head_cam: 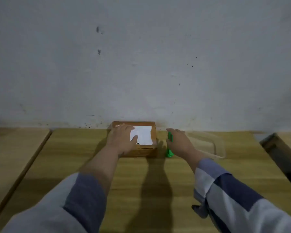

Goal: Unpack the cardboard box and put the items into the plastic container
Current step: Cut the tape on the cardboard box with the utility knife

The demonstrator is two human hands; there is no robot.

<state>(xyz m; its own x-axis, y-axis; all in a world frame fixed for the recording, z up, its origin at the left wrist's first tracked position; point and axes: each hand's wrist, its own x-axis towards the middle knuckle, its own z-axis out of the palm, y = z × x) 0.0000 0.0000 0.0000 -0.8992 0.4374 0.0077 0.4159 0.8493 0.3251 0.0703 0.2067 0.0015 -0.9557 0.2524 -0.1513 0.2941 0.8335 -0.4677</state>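
A small brown cardboard box (pixel 141 151) with a white label on its top stands on the wooden table (pixel 141 182) against the wall. My left hand (pixel 123 142) rests flat on the box's top, fingers spread over the label. Just right of the box, my right hand (pixel 179 142) grips a green tool (pixel 169 148), which looks like a utility knife standing on end on the table. A clear plastic container (pixel 213 145) lies behind and right of that hand; what is inside it cannot be made out.
A grey-white wall rises right behind the box. A second wooden surface (pixel 15 153) adjoins the table on the left across a gap. A dark edge (pixel 282 155) runs along the table's right side.
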